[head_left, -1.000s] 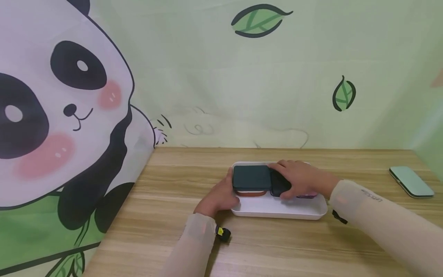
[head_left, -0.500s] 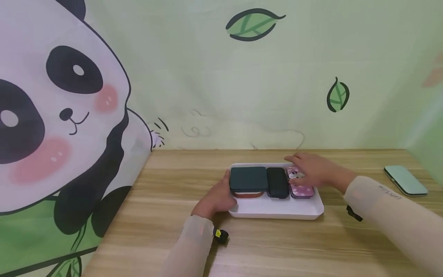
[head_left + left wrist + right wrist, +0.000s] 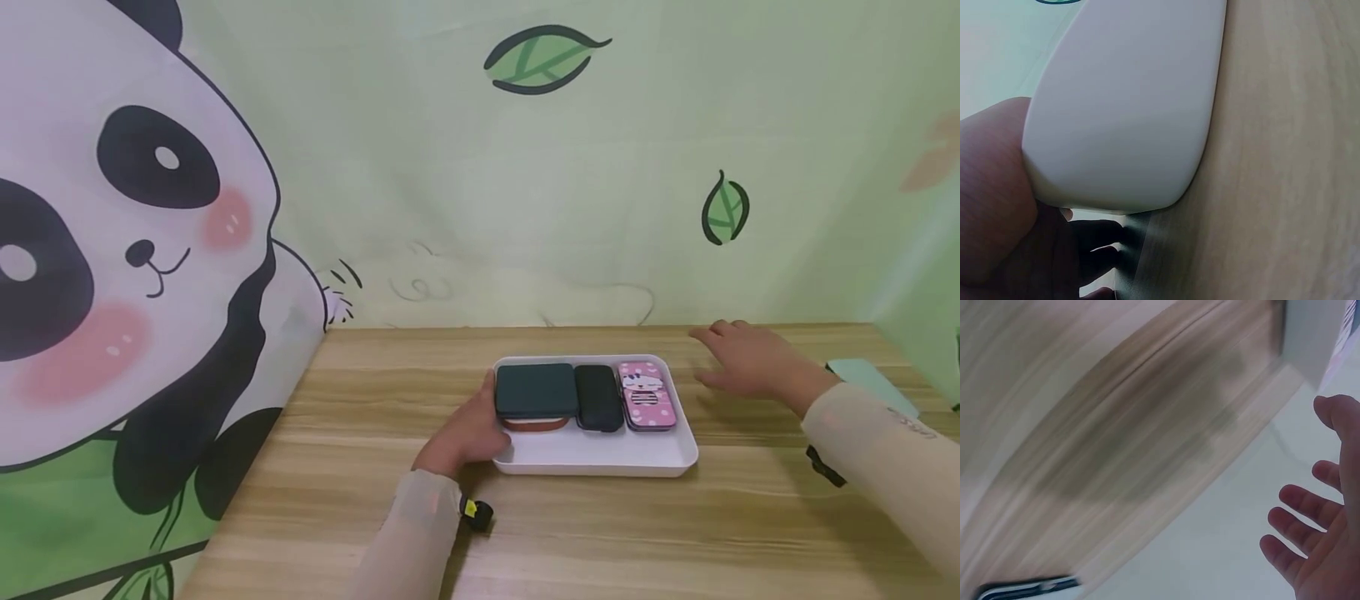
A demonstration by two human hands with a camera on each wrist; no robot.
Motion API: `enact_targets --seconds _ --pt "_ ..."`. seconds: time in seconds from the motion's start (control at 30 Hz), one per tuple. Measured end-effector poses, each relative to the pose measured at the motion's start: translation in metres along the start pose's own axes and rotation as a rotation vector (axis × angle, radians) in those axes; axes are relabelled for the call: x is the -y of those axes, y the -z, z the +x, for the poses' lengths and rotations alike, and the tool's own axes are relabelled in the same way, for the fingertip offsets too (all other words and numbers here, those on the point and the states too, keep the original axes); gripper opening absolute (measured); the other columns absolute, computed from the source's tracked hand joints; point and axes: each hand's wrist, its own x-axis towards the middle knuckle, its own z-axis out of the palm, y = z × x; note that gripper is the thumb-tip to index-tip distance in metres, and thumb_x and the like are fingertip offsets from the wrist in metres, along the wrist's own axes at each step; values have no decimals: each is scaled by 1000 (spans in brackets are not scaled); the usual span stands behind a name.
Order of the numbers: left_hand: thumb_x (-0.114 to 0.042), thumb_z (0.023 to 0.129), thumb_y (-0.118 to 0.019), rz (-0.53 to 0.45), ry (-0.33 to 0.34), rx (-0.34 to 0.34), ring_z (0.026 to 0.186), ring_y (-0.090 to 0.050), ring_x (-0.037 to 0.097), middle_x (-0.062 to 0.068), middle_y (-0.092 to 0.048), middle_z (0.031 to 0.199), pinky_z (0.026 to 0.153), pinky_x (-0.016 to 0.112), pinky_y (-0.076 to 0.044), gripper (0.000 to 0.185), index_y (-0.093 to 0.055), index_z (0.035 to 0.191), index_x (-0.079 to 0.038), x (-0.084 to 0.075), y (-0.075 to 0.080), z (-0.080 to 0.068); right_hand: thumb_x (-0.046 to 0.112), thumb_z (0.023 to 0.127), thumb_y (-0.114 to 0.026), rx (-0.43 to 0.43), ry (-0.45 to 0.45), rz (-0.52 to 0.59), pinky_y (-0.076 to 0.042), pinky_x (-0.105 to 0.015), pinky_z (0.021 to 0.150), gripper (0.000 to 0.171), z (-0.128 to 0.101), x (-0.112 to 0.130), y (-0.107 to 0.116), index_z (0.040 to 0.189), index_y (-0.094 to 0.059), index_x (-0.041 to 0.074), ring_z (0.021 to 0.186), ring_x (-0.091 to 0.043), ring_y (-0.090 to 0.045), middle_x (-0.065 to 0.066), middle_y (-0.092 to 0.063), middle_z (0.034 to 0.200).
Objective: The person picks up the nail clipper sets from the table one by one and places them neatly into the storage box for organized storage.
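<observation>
A white tray (image 3: 592, 457) stands on the wooden table. At its left end my left hand (image 3: 468, 429) grips the wall, thumb at the near corner. The left wrist view shows the tray (image 3: 1129, 112) close up, with fingers (image 3: 1097, 234) beyond its end. Inside the tray, a dark green flat case (image 3: 536, 390) lies on a brown-edged item (image 3: 536, 424). Beside these sit a black zip-style case (image 3: 599, 398) and a pink case with a cartoon cat (image 3: 647, 396). My right hand (image 3: 757, 362) hovers right of the tray, fingers spread, holding nothing.
A mint-green flat case (image 3: 873, 385) lies at the table's right, partly hidden behind the right forearm; its dark edge (image 3: 1029, 587) shows in the right wrist view. A panda-printed green cloth (image 3: 420, 167) rises behind the wooden table (image 3: 390, 375).
My right hand has moved off the black case, passed over the pink case and swung right, out of the tray, towards the mint-green case. My left hand has stayed at the tray's end.
</observation>
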Motion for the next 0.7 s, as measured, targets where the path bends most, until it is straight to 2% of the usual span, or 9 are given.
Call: enact_targets --seconds 0.3,0.5,0.57,0.63,0.7 --pt "-10 77 -66 7 11 4 124 -49 25 15 -31 162 111 41 -38 107 1 161 -6 2 -3 2 38 93 -62 -10 -39 -9 -43 -66 97 66 -23 -55 -12 138 -49 -10 121 -56 -51 -38 -53 131" --pt "-10 78 -65 8 -3 -3 126 -48 25 17 -31 162 111 42 -38 105 -1 161 -4 0 -2 0 38 91 -67 13 -56 7 -45 -66 90 69 -35 -89 -24 135 -49 -12 117 -60 -50 -42 -51 127" --pt "-10 79 -65 13 -2 -2 128 -48 25 16 -29 162 112 41 -37 105 0 161 -4 0 -1 -1 42 86 -72 36 -37 10 -47 -65 85 75 -39 -98 -25 135 -49 -10 112 -61 -52 -42 -52 124" --pt "-11 79 -65 10 3 -1 129 -47 25 16 -28 163 113 41 -36 104 0 161 -5 -1 0 -1 42 76 -83 71 -13 11 -49 -64 81 84 -44 -103 -25 135 -50 -9 106 -60 -55 -41 -52 122" --pt "-11 80 -65 8 3 0 129 -47 25 15 -28 163 114 41 -36 104 0 161 -6 0 0 -1 34 69 -89 120 3 2 -51 -60 74 89 -51 -108 -23 136 -50 -8 103 -61 -55 -40 -51 124"
